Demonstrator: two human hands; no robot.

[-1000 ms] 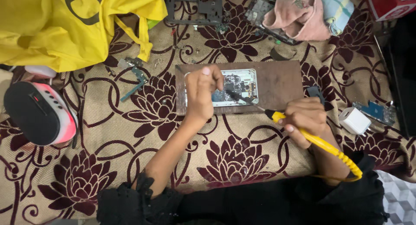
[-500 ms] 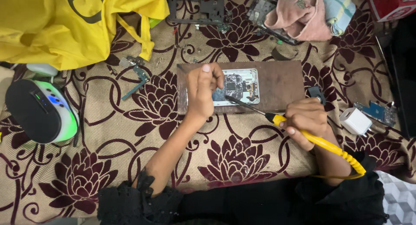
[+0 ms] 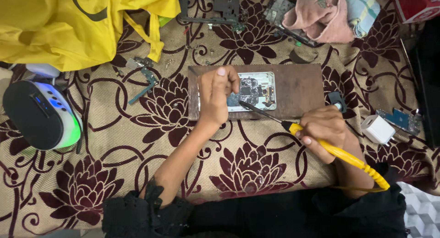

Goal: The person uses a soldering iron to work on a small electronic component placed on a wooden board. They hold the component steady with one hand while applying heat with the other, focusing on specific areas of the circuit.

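Yellow soldering iron [image 3: 339,152] in right hand [image 3: 323,130]; tip on opened phone [image 3: 250,91].

A crumpled yellow cloth bag [image 3: 68,24] lies far up and left of the fingers, on a beige spread with dark maroon flowers [image 3: 137,174]. Below it, well out to their left, sits a rounded black-and-white speaker [image 3: 39,114] glowing blue and green. Above them rests a black phone frame [image 3: 213,6]; up and to their right, a pink cloth [image 3: 321,15] covers another dark phone part. A white charger plug [image 3: 378,129] lies just to their right, a small blue circuit board [image 3: 396,119] beside it.
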